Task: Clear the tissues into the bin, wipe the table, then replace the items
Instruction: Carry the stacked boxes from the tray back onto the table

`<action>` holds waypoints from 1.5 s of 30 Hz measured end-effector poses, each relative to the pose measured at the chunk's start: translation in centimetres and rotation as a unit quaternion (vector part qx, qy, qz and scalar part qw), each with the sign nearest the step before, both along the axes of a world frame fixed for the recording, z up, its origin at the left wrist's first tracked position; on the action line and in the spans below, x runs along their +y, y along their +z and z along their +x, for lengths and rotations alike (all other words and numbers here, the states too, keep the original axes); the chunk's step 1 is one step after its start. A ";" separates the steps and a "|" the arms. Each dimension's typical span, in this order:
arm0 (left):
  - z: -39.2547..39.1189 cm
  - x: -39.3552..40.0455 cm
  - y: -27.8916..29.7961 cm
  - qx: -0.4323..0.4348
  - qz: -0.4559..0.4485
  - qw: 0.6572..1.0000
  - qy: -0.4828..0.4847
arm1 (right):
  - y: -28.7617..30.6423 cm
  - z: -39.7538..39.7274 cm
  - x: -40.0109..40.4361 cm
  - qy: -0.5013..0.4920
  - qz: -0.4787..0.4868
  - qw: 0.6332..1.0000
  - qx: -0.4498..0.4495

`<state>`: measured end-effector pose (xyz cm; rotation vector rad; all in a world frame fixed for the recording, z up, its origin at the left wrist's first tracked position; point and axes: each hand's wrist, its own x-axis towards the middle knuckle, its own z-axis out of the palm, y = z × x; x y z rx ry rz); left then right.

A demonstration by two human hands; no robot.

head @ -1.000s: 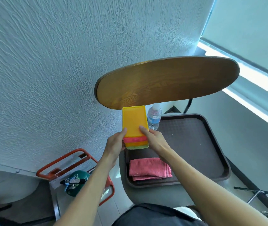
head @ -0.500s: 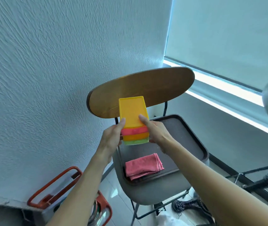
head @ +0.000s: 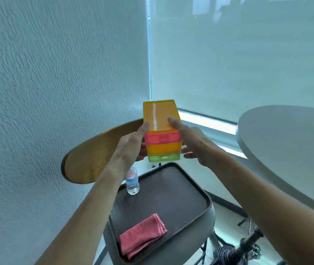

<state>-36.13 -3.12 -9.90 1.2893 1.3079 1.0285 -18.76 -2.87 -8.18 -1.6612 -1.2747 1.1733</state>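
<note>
On the near left corner of the dark tray (head: 200, 190), which rests on a chair seat, a folded pink cloth (head: 142, 235) is laid, and a small water bottle (head: 132, 181) is stood near the tray's far left corner. Above the tray's far edge, a stack of coloured boxes (head: 161, 134) is held clear of everything between both hands. The left hand (head: 131, 144) is pressed against the stack's left side, thumb on the orange top and the remaining fingers tucked beneath; the right hand (head: 192, 142) is set against the right side, with its thumb likewise on top and its fingers curled under the green bottom layer. Behind the stack, the wooden chair back (head: 95, 157) is seen, and at the right the round white table (head: 286, 150) is reached by the view. No tissues and no bin can be made out. It is judged that the replacing stage has been reached, with the stack meant for the table. For this to be done well, the stack should be kept level so the layers are not slid apart, carried rightward over the table's near edge, lowered flat, and released only once its base is fully supported.
</note>
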 end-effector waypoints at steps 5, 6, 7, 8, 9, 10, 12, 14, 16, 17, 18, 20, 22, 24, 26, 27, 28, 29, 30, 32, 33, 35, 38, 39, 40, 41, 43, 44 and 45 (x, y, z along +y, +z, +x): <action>5.5 2.0 3.7 0.013 0.029 0.998 -0.045 | 3.4 5.5 0.7 -0.059 0.016 0.998 -0.019; 6.8 2.5 4.3 0.015 0.030 0.998 -0.060 | 4.1 6.9 0.7 -0.071 0.016 0.997 -0.019; 8.1 2.9 4.8 0.018 0.030 0.997 -0.075 | 4.7 8.2 0.6 -0.084 0.016 0.996 -0.018; 9.4 3.3 5.2 0.019 0.031 0.995 -0.089 | 5.2 9.4 0.4 -0.094 0.014 0.995 -0.016; 10.7 3.6 5.6 0.017 0.031 0.994 -0.105 | 5.6 10.7 0.1 -0.103 0.013 0.994 -0.013; 12.2 3.9 5.9 0.015 0.030 0.992 -0.122 | 5.9 12.2 -0.2 -0.112 0.014 0.994 -0.013; 15.2 4.5 6.2 0.012 0.023 0.988 -0.150 | 6.3 15.0 -0.9 -0.129 0.013 0.991 -0.016; 18.5 5.0 6.4 0.016 0.016 0.983 -0.181 | 6.4 18.1 -1.4 -0.154 0.013 0.988 -0.019; 22.0 5.4 6.5 0.019 0.008 0.978 -0.207 | 6.4 21.2 -2.0 -0.183 0.012 0.983 -0.021; 23.6 5.6 6.4 0.020 0.005 0.976 -0.217 | 6.3 22.6 -2.3 -0.195 0.009 0.981 -0.022; 25.1 5.8 6.4 0.022 0.002 0.973 -0.231 | 6.2 24.0 -2.6 -0.205 0.005 0.978 -0.024; 28.4 6.0 6.2 0.026 -0.002 0.966 -0.258 | 6.1 26.9 -3.2 -0.228 -0.005 0.973 -0.026; 31.5 6.2 6.0 0.029 -0.002 0.959 -0.281 | 6.0 29.6 -3.8 -0.247 -0.010 0.968 -0.029; 34.0 6.4 6.0 0.034 0.000 0.954 -0.298 | 5.9 31.9 -4.1 -0.261 -0.013 0.965 -0.033; 36.1 6.7 5.7 0.040 0.002 0.949 -0.313 | 5.8 33.7 -4.3 -0.270 -0.020 0.962 -0.033; 36.9 6.9 5.5 0.045 0.004 0.947 -0.317 | 5.6 34.4 -4.2 -0.272 -0.026 0.961 -0.033; 37.6 7.0 5.3 0.048 0.004 0.946 -0.319 | 5.5 35.0 -4.2 -0.272 -0.032 0.961 -0.033; 38.2 7.2 5.1 0.051 0.001 0.946 -0.321 | 5.5 35.4 -4.1 -0.271 -0.037 0.961 -0.033; 38.6 7.3 5.0 0.054 -0.003 0.945 -0.321 | 5.3 35.8 -4.1 -0.269 -0.042 0.962 -0.034; 39.1 7.6 4.9 0.059 -0.004 0.945 -0.322 | 5.0 36.5 -4.1 -0.261 -0.040 0.964 -0.035; 39.1 7.8 4.8 0.066 0.001 0.943 -0.325 | 4.7 36.8 -4.1 -0.257 -0.037 0.965 -0.037; 38.7 8.4 4.3 0.083 0.019 0.936 -0.340 | 4.0 37.6 -4.5 -0.249 -0.026 0.967 -0.044; 37.8 8.9 3.2 0.098 0.047 0.924 -0.367 | 2.4 38.6 -5.6 -0.215 0.026 0.975 -0.053; 37.7 9.1 2.7 0.108 0.057 0.920 -0.371 | 1.9 38.7 -5.9 -0.199 0.047 0.977 -0.056; 37.8 9.2 2.3 0.120 0.072 0.917 -0.374 | 1.5 38.7 -6.1 -0.186 0.064 0.978 -0.062; 38.0 9.2 2.1 0.126 0.088 0.915 -0.374 | 1.0 38.7 -6.2 -0.177 0.077 0.978 -0.072; 38.5 9.1 2.0 0.123 0.111 0.916 -0.366 | 0.0 39.0 -5.9 -0.170 0.093 0.976 -0.097; 38.8 9.1 2.1 0.117 0.119 0.916 -0.365 | -0.2 39.2 -5.6 -0.170 0.102 0.975 -0.104; 39.1 9.3 2.1 0.115 0.126 0.915 -0.366 | -0.4 39.4 -5.2 -0.172 0.110 0.973 -0.111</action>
